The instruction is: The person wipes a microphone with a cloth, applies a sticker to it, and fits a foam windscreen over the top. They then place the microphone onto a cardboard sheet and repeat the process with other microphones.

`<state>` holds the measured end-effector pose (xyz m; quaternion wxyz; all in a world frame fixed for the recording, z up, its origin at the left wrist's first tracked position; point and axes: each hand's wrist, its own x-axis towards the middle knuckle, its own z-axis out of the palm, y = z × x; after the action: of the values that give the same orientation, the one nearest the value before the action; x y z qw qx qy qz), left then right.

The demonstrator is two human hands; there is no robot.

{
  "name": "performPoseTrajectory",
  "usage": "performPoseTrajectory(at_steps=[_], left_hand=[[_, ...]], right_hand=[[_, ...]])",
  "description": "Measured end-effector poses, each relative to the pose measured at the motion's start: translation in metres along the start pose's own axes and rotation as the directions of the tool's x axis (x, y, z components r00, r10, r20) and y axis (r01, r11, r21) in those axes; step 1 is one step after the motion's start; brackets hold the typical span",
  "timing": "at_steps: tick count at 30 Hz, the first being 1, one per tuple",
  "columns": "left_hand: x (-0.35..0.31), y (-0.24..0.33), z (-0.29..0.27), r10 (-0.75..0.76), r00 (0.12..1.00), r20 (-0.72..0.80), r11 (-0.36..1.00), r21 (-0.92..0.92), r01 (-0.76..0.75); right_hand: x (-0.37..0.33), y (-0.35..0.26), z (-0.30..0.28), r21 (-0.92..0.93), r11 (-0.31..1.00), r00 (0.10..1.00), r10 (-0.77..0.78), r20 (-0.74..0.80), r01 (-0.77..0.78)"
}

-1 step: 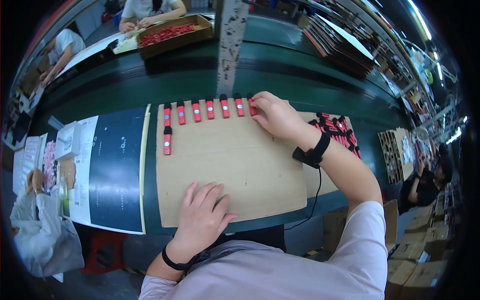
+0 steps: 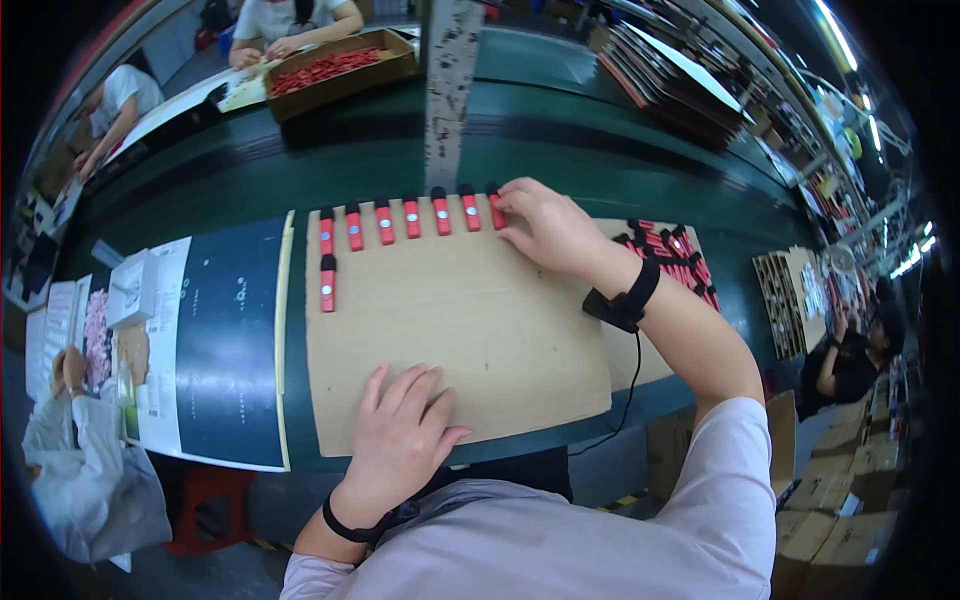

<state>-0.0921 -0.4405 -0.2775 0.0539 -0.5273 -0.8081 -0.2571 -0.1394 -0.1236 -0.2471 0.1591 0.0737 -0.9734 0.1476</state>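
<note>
- red, black-capped piece [image 2: 496,213]: right end of the far row; right hand [image 2: 512,214] touches its edge, thumb and forefinger parted; i cannot tell whether they pinch; best squared with the neighbouring piece [image 2: 470,211].
- left hand [image 2: 400,430]: fingers spread over cardboard [image 2: 460,320].
- surroundings: green bench [image 2: 570,165], co-worker [image 2: 335,20] beyond.

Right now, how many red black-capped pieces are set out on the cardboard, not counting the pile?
8 pieces: seven in the far row, the rightmost touched by the right hand, one below the leftmost; that hand may hide more.
</note>
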Motion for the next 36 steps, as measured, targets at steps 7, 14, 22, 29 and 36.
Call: performPoseTrajectory(at_steps=[7,14,22,29,36], left_hand=[[0.002,0.002,-0.001,-0.024,1.0,0.011,0.999,0.023,0.024],[0.004,0.005,-0.002,-0.023,0.998,-0.062,0.999,0.038,0.026],[0.003,0.01,-0.003,-0.028,0.994,-0.105,0.999,0.018,0.03],[0.006,0.014,-0.002,-0.012,0.992,-0.124,1.0,-0.008,0.011],[0.01,0.018,-0.001,0.012,0.992,-0.124,0.999,-0.033,-0.016]], right_hand=[[-0.031,0.063,-0.061,0.089,0.947,0.939,0.317,-0.133,-0.308],[-0.104,0.136,-0.071,-0.134,0.726,0.735,0.678,-0.022,-0.674],[-0.129,0.143,-0.022,-0.162,0.619,0.615,0.785,0.078,-0.769],[-0.127,0.141,-0.005,-0.242,0.664,0.691,0.721,-0.041,-0.707],[-0.127,0.139,-0.003,-0.303,0.681,0.718,0.696,-0.015,-0.667]])
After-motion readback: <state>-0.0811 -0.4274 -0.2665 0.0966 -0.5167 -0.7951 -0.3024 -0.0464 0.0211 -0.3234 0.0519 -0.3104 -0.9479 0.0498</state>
